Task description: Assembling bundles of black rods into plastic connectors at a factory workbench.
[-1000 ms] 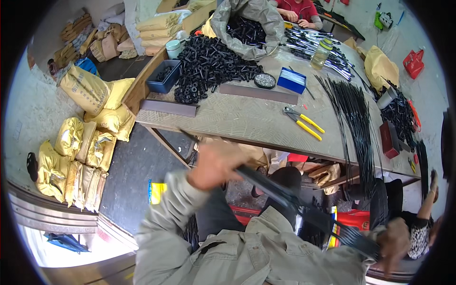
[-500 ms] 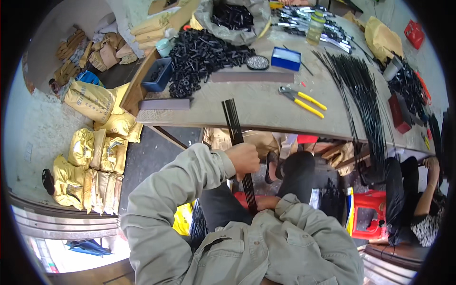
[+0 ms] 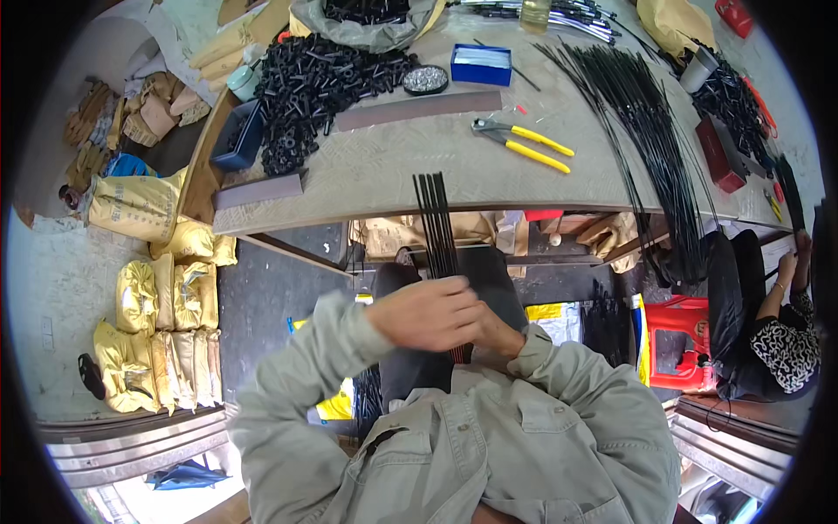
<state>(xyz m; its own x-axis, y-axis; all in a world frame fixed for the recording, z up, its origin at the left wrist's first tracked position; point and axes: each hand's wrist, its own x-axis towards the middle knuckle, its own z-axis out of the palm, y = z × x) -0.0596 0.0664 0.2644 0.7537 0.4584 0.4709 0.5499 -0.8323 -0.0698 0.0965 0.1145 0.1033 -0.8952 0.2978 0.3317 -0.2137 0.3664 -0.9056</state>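
A bundle of thin black rods [image 3: 436,227] stands up from my lap, its upper ends fanned slightly in front of the table edge. My left hand [image 3: 428,313] lies across the lower part of the bundle, fingers curled together over it. Close against its fingertips, my right hand [image 3: 499,334] is closed around the bundle low down, partly covered by the left. The rods' lower ends show just below the hands, near my shirt front. Both thumbs are hidden.
On the table [image 3: 384,175] lie yellow-handled pliers [image 3: 524,144], a heap of black tubular parts [image 3: 314,92], a blue box [image 3: 481,64] and a long bunch of black rods [image 3: 642,122]. Yellow sacks [image 3: 140,297] are stacked left. Another person's arm [image 3: 775,293] is at far right.
My left hand has slid down the bundle to meet my right hand. The rods' tops have spread apart and stand more upright. My view has shifted, and my knees are closer together.
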